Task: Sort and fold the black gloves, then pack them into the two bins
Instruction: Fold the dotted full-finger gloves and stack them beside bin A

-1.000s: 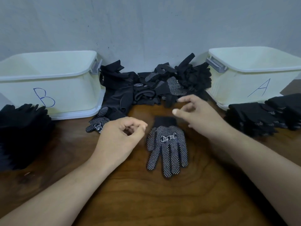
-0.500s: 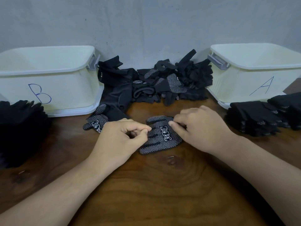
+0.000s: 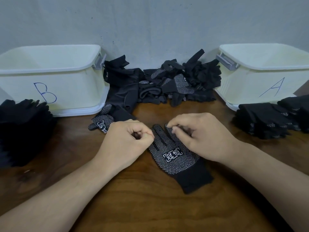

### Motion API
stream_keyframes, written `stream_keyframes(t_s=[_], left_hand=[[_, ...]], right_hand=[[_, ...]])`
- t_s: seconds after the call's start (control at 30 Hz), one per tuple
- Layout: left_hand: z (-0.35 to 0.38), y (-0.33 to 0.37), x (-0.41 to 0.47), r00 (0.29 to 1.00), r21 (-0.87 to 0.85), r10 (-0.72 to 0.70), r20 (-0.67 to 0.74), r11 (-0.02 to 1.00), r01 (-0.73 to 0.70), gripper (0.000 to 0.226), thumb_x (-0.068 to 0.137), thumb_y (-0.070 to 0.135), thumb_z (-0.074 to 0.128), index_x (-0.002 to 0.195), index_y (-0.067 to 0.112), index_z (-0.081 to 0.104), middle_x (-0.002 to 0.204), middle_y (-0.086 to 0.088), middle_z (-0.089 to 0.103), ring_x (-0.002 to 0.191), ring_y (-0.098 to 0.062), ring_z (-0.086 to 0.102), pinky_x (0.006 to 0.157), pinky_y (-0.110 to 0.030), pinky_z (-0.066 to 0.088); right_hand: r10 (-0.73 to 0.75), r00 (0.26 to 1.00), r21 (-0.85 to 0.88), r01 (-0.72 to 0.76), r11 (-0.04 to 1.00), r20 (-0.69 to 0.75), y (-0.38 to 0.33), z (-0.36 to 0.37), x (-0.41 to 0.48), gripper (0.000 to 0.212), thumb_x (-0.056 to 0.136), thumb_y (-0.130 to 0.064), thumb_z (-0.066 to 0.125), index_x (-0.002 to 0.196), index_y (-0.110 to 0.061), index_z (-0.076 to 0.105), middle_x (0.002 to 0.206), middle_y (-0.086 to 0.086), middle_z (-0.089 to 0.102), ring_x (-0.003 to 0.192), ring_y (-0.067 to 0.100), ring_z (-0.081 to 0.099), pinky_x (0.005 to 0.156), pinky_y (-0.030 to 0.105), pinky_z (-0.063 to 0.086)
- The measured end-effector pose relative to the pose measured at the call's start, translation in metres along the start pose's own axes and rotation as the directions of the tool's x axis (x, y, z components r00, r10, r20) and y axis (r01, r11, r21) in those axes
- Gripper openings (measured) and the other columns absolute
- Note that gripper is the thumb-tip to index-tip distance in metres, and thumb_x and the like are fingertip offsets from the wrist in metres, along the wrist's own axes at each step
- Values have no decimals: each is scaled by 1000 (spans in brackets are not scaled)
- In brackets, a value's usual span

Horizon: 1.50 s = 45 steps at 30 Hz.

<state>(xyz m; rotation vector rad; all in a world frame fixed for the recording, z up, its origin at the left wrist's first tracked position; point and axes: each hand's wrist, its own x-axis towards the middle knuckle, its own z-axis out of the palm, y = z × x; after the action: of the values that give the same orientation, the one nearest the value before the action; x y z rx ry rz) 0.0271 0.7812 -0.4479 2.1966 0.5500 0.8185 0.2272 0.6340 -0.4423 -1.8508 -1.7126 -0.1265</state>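
While the dotted glove [image 3: 173,156] lay flat on the wooden table [image 3: 150,206], logo side up, its cuff [image 3: 195,180] toward us and its fingers pointing away, our left hand [image 3: 123,143] pinched its left edge near the fingertips between thumb and forefinger; our right hand [image 3: 205,138] pinched a fingertip on the other side, its remaining fingers curled above the fabric.

We judged this to be the start of a fold. To do it well, both pinches needed to rise together and level, so that the knit did not twist; the fingertips should have travelled straight back over the palm toward the cuff, landing edge on edge; a flat press afterwards would have kept the springy cloth from opening.

Dots showed on the stack [image 3: 264,121] lying against bin A [image 3: 250,84], whereas the heap [image 3: 21,128] before bin B [image 3: 66,91] looked plain, so we reckoned this glove belonged on the right. An unsorted pile [image 3: 167,84] waited between the bins, and a second dotted glove [image 3: 100,122] lay just beyond our left hand; what the bins held we could not see.
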Motion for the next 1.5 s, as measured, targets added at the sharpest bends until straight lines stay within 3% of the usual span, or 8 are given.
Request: stream_keyframes(t_s=[0.13, 0.37, 0.6, 0.83, 1.0, 1.13, 1.4, 1.5], left_hand=[[3, -3, -1, 997, 67, 47, 66, 996, -52, 24, 87, 11, 77, 83, 34, 81, 77, 12, 69, 82, -17, 64, 76, -20, 49], [6, -12, 2, 985, 165, 151, 88, 973, -164, 17, 103, 27, 67, 114, 32, 79, 95, 24, 72, 98, -4, 65, 91, -26, 51], [8, -10, 0, 982, 219, 118, 145, 964, -148, 18, 102, 34, 62, 116, 38, 73, 102, 24, 69, 104, -4, 61, 88, -26, 49], [13, -12, -2, 893, 410, 121, 434, 856, -315, 53, 100, 71, 39, 147, 49, 50, 152, 31, 44, 146, 3, 34, 124, -33, 25], [11, -12, -3, 883, 423, 72, 464, 858, -292, 55, 104, 67, 30, 156, 49, 39, 165, 29, 29, 156, 5, 16, 128, -25, 5], [12, -11, -3, 868, 471, 14, 496, 835, -283, 65, 106, 63, 22, 167, 41, 18, 174, 22, 13, 159, 4, -1, 132, -33, 1], [11, -10, -4, 831, 505, -50, 554, 814, -288, 74, 106, 71, 14, 170, 34, 2, 175, 19, -9, 155, 7, -22, 132, -42, -4], [9, -5, -4, 789, 526, -97, 607, 793, -308, 94, 95, 85, 15, 169, 32, -8, 173, 19, -21, 152, 7, -31, 131, -41, -10]], right_hand=[[-140, 967, 10, 141, 990, 211, 11, 8, -3, 24, 105, -33, 66, 126, -27, 75, 126, -15, 66, 113, 5, 61, 102, 31, 50], [33, 992, -218, -6, 976, 122, 2, 23, -7, 44, 103, -63, 47, 129, -34, 68, 125, -21, 57, 110, 7, 48, 94, 40, 52], [222, 973, -163, -230, 959, -66, 29, 12, 21, 31, 104, -40, 59, 133, -33, 68, 139, -17, 57, 128, 12, 49, 105, 41, 49], [244, 962, -257, -269, 928, -125, 54, 24, 58, 32, 105, -28, 57, 135, -24, 69, 139, -10, 61, 125, 19, 52, 102, 50, 49], [123, 991, -147, -115, 982, 46, 40, 27, 42, 33, 110, -45, 51, 135, -32, 69, 139, -18, 59, 130, 8, 52, 109, 45, 45], [111, 973, 22, -118, 993, 201, 17, 20, 25, 38, 113, -50, 41, 136, -36, 68, 141, -26, 60, 134, -1, 52, 115, 33, 43], [137, 959, -193, -90, 977, 248, -13, -3, 1, 55, 106, -57, 30, 153, -39, 53, 159, -25, 45, 147, -3, 37, 118, 29, 38], [146, 914, -281, -36, 959, 379, -3, 7, -10, 66, 106, -61, 17, 167, -38, 29, 174, -20, 22, 159, 0, 19, 129, 34, 25]])
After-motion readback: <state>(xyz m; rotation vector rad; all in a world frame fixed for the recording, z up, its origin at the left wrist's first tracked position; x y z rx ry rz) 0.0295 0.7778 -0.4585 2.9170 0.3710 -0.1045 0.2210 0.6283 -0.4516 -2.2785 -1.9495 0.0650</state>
